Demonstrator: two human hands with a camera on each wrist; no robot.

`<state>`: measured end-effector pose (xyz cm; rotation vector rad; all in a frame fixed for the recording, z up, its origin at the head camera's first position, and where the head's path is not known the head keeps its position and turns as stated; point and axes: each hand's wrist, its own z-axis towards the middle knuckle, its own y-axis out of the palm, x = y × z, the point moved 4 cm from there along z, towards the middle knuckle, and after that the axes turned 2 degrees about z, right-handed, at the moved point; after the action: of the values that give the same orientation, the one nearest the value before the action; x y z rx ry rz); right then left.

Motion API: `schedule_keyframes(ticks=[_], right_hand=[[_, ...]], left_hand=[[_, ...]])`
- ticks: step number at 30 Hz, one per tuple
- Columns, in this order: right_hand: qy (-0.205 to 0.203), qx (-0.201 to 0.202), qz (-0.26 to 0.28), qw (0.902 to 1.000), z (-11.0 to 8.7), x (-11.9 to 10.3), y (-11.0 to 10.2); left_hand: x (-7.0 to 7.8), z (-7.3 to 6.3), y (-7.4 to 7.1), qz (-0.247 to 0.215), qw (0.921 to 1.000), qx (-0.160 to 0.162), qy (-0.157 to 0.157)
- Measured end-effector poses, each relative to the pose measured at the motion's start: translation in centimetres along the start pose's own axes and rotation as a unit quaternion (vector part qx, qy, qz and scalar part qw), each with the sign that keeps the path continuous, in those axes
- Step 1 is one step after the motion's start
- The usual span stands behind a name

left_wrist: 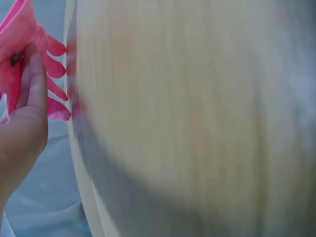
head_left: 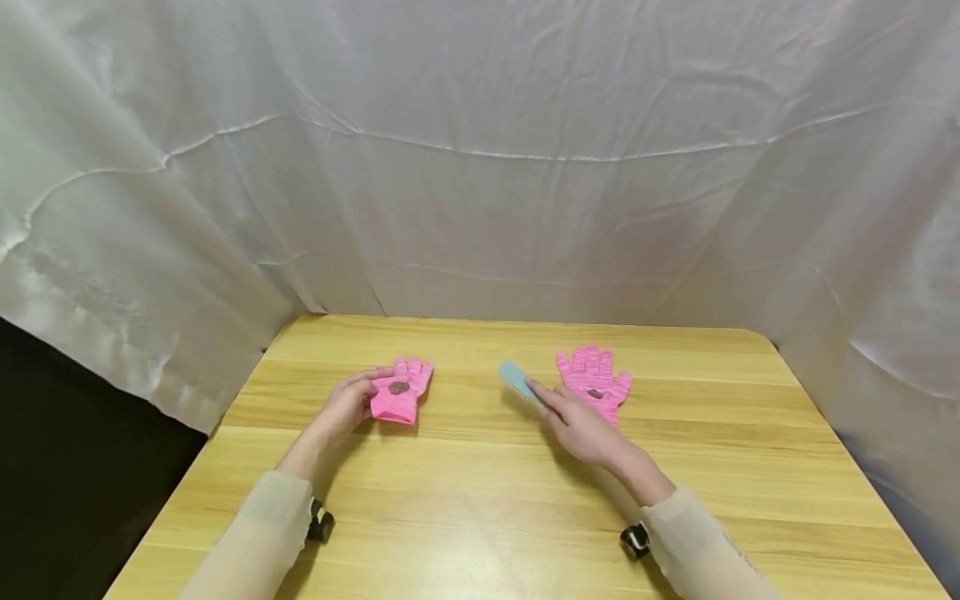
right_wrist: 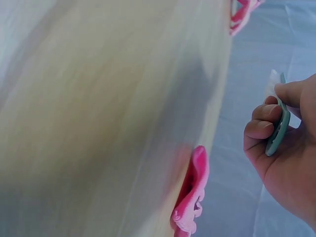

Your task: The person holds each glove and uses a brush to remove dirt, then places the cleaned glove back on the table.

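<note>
My left hand (head_left: 347,408) grips a pink knit glove (head_left: 395,407) by its side, lifting it off the wooden table, its cuff towards me. A brown stain (head_left: 399,387) marks that glove. In the left wrist view the thumb and fingers pinch the fabric, and the glove's fingers point down at the tabletop. My right hand (head_left: 587,429) holds a light blue brush (head_left: 516,377) by its handle, above the table, bristles facing down. The other pink glove (head_left: 583,377) lies flat beside that hand, which partly hides its cuff; it too bears a brown stain (head_left: 596,393).
The wooden table (head_left: 465,492) spreads under both hands. Pale grey cloth (head_left: 480,217) hangs behind the table and on both sides. A dark area (head_left: 67,467) lies past the left edge. Each wrist wears a small black camera.
</note>
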<state>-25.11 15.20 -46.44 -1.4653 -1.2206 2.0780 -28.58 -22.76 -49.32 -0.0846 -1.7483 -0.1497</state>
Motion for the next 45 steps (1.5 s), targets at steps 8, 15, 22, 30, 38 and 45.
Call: schedule_keyframes(ticks=[8,15,22,30,38,45], right_hand=[[0.012,0.058,0.041,0.9974,-0.4,-0.4,-1.1],[0.005,0.109,0.081,0.9907,-0.9,-0.7,-2.4],[0.002,0.146,0.117,0.9823,-1.4,-1.7,-3.4],[-0.018,0.161,0.134,0.9777,-1.9,-3.2,-3.4],[-0.039,0.221,0.123,0.9668,-2.8,-4.1,-3.1],[-0.086,0.256,0.104,0.9573,-3.9,-5.2,-2.6]], left_hand=[[1.2,-0.7,0.8,-0.042,0.9984,-0.029,0.025],[2.6,-1.6,2.3,0.018,0.9983,0.043,0.036],[4.0,-2.2,4.7,0.041,0.9957,0.048,0.068],[4.5,-2.1,8.9,0.037,0.9945,0.035,0.091],[5.5,-1.9,13.2,0.023,0.9901,0.026,0.136],[5.6,-2.7,15.6,0.004,0.9884,0.039,0.146]])
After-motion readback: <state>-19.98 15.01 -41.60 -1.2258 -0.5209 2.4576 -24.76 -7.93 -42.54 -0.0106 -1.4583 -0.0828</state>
